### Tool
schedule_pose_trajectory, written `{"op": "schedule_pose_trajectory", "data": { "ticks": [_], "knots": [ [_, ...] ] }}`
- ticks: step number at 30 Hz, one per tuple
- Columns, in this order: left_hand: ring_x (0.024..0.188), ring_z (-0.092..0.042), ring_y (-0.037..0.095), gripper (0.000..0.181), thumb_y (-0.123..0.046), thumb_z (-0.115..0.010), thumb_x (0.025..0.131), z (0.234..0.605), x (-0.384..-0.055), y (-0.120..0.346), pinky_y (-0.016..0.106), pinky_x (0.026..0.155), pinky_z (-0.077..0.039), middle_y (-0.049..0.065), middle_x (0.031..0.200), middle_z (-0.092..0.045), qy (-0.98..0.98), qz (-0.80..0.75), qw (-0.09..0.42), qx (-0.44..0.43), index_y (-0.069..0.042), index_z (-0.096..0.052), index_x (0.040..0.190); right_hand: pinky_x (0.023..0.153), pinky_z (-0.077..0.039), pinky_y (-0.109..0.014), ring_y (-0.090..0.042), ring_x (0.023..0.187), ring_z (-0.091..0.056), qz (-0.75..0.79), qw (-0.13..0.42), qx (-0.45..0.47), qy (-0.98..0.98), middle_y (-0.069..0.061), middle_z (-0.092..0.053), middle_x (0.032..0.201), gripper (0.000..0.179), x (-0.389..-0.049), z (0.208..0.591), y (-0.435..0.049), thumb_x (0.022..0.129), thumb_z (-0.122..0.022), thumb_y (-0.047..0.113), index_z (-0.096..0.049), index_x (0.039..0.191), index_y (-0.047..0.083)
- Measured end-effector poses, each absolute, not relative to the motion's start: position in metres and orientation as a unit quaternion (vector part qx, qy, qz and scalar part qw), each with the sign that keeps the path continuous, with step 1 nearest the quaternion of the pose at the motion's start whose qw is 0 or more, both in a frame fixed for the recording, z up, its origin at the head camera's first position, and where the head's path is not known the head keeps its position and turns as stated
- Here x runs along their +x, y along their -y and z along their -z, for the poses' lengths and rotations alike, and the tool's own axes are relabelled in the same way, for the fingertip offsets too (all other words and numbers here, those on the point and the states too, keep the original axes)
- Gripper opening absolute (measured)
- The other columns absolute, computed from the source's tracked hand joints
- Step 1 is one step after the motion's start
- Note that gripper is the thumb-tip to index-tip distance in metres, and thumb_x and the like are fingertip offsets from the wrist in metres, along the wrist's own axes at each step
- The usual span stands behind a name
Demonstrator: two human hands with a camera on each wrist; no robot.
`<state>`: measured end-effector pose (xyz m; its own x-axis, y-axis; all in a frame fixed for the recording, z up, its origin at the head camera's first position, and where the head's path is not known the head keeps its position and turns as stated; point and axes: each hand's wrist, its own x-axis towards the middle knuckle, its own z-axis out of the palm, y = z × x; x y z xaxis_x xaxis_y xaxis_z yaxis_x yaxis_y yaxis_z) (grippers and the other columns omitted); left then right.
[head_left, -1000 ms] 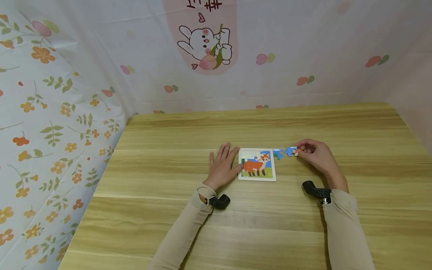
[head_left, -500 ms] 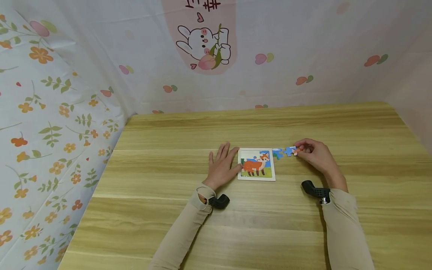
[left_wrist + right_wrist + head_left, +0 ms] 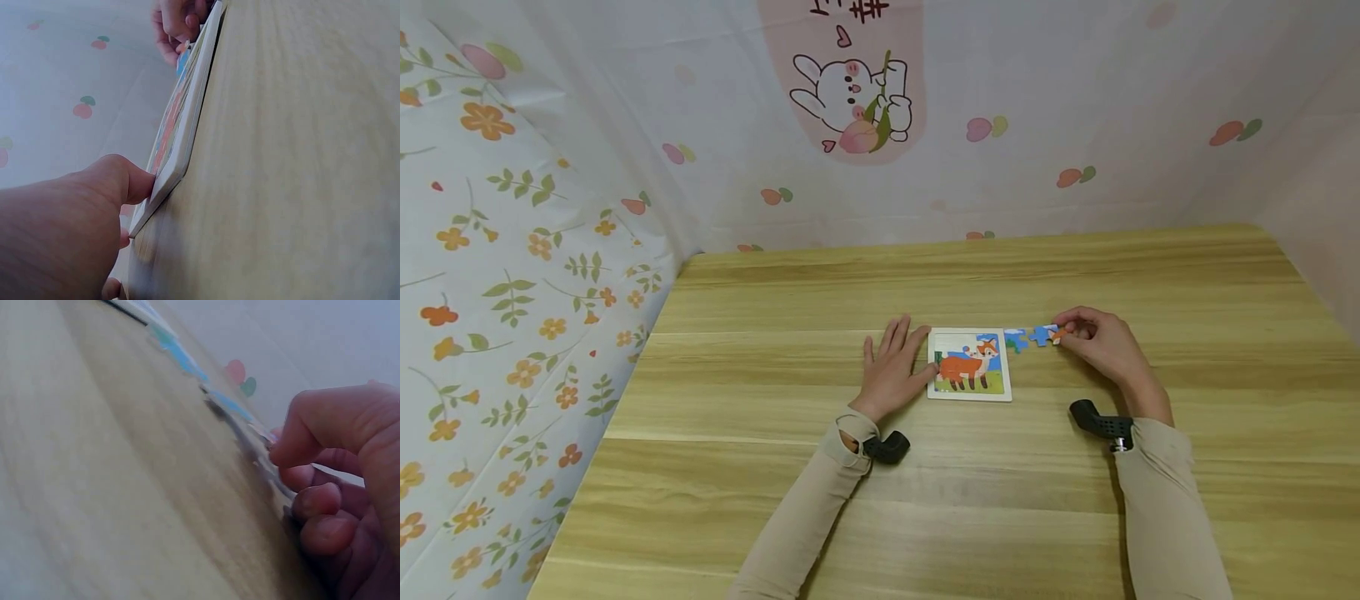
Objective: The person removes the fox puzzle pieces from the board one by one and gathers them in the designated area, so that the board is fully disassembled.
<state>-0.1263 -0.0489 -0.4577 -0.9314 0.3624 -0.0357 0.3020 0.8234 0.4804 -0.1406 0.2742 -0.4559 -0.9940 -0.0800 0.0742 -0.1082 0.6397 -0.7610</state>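
A small white-framed jigsaw board (image 3: 970, 397) with an orange fox picture lies on the table in the head view. My left hand (image 3: 891, 375) rests at its left side, fingers spread, the thumb touching the frame's edge; the left wrist view shows that thumb (image 3: 134, 181) on the rim. To the right, my right hand (image 3: 1105, 350) pinches a blue and orange puzzle piece (image 3: 1042, 335) between thumb and fingers. That piece looks slightly raised in the right wrist view. Between it and the board lies a blue-green puzzle piece (image 3: 1015, 341), by the frame's upper right corner.
The wooden table (image 3: 985, 517) stretches out around the board. Behind it hangs a white cloth (image 3: 1037, 92) with a rabbit and fruit print, and a floral cloth (image 3: 527, 333) hangs at the left. Each wrist carries a black camera mount (image 3: 887, 448).
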Motion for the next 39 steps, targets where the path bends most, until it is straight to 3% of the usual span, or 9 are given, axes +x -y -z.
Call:
{"op": "schedule_pose_trajectory", "data": {
  "ticks": [15,27,39],
  "knots": [
    [0.141,-0.001,0.021,0.06,-0.044,-0.049,0.092,0.4574,-0.1261,0.0488,0.056,0.106,0.002,0.007,0.155,-0.01,-0.954,-0.236,0.062,0.172,-0.024,-0.031,0.146,0.048,-0.036,-0.024,-0.012,0.057,-0.043,-0.419,-0.006,0.06,0.906,-0.01,-0.057,0.084,0.021,-0.1407,0.4541,-0.276,0.088,-0.059,0.012,-0.062,0.106,0.0],
    [0.141,-0.002,0.021,0.059,-0.043,-0.049,0.093,0.4581,-0.1264,0.0488,0.056,0.106,0.002,0.007,0.155,-0.011,-0.954,-0.236,0.061,0.173,-0.024,-0.031,0.146,0.043,-0.035,-0.026,-0.013,0.047,-0.042,-0.43,-0.013,0.049,0.901,-0.005,-0.051,0.064,0.023,-0.14,0.4541,-0.2754,0.088,-0.049,0.012,-0.062,0.104,0.002],
    [0.141,-0.002,0.021,0.059,-0.043,-0.049,0.093,0.4583,-0.1268,0.0486,0.056,0.106,0.002,0.007,0.155,-0.011,-0.955,-0.233,0.061,0.172,-0.024,-0.031,0.146,0.045,-0.037,-0.026,-0.011,0.045,-0.044,-0.418,-0.007,0.054,0.907,-0.008,-0.055,0.073,0.022,-0.1403,0.4537,-0.2757,0.09,-0.055,0.017,-0.062,0.104,0.002]
  ]
}}
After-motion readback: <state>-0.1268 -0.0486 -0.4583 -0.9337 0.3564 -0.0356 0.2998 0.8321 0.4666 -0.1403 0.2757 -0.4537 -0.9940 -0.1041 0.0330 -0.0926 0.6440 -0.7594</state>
